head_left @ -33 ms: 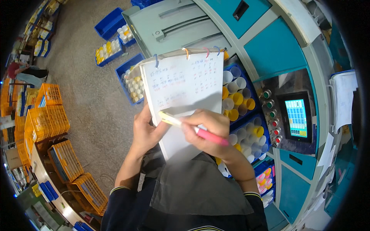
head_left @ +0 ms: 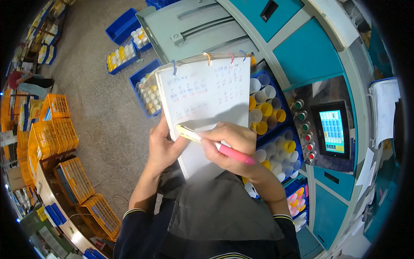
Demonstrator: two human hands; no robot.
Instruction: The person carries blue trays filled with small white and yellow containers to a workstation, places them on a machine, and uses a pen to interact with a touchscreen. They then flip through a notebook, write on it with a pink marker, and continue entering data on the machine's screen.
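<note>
A thick notepad [head_left: 202, 93] bound with coloured rings along its top is held up before my chest. Rows of blue and red handwriting cover its upper part; the lower part of the page is blank. My left hand [head_left: 161, 149] grips the pad's left edge, thumb at the front and the other fingers mostly hidden behind. Resting over the page, my right hand [head_left: 233, 144] pinches a pink and white pen [head_left: 235, 154] with a yellow front end. The pen's tip points left, at or just above the paper near the left margin, below the writing.
On the right stands a teal and grey machine with a lit touch screen [head_left: 332, 131] and a column of buttons [head_left: 306, 127]. Blue bins [head_left: 286, 129] of white and yellow tubes sit beside it. Orange crates [head_left: 54, 138] line the left, where a seated person [head_left: 32, 82] is farther off.
The pen tip has shifted very slightly left on the page, and the notepad has tilted a touch. Both hands keep their hold.
</note>
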